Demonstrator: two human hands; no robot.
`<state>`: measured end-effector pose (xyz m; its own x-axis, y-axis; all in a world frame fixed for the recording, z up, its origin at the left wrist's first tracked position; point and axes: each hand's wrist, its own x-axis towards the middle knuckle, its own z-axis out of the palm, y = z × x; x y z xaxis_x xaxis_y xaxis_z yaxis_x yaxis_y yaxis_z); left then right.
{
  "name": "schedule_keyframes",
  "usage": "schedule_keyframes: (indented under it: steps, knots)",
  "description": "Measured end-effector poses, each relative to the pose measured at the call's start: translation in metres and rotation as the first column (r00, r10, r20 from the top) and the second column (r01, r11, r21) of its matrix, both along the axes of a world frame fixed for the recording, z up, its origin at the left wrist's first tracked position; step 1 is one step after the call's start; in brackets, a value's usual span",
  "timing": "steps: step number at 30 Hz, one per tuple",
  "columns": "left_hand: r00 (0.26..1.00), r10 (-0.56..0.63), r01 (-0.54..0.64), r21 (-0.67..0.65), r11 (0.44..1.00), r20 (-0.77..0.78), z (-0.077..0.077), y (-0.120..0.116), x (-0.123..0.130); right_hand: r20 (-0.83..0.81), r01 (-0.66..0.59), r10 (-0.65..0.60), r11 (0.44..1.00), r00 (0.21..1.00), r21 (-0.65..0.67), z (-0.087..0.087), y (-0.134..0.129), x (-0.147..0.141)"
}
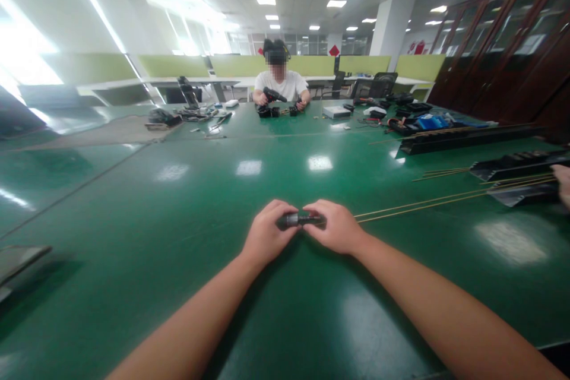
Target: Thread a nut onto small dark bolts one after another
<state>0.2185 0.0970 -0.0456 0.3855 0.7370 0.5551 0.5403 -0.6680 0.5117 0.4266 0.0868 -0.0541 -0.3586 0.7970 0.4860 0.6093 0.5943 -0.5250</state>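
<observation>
Low over the green table, my left hand [268,230] pinches one end of a small black cylindrical piece with a grey band [291,220]. Its other end sits between the thumb and fingers of my right hand [333,225]. The fingers hide much of the piece, so its exact kind is unclear. Two long, thin brass-coloured rods [418,206] run from behind my right hand toward the right; whether they touch the hand or the piece cannot be made out.
Black metal channels [516,195] with more rods lie at right, beside another person's hand [561,183]. Across the green table [200,190], a person in a white shirt [282,84] holds a dark power tool [275,95]. Tools, cables and a blue item [433,122] lie farther back.
</observation>
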Motion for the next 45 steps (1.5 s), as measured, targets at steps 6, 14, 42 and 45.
schedule_keyframes:
  steps: [6, 14, 42, 45]
  knots:
    - [1.000, -0.016, 0.016, -0.006, 1.000, 0.010, 0.0001, -0.0009, 0.0006, 0.013, -0.017, 0.017, 1.000, 1.000, -0.011, 0.0022, -0.0010, -0.0011]
    - [1.000, -0.022, 0.022, -0.007, 1.000, -0.002, 0.0008, -0.0018, 0.0019, 0.009, -0.043, 0.043, 0.999, 0.999, -0.005, 0.0023, -0.0014, -0.0016]
    - [1.000, 0.001, -0.001, 0.009, 1.000, 0.003, -0.0006, -0.0035, 0.0022, -0.014, -0.069, 0.069, 0.998, 0.998, -0.001, -0.0006, 0.0019, -0.0012]
    - [1.000, 0.000, 0.000, 0.010, 1.000, 0.002, -0.0013, -0.0033, 0.0019, -0.011, -0.071, 0.071, 0.997, 0.997, -0.001, -0.0008, 0.0021, -0.0010]
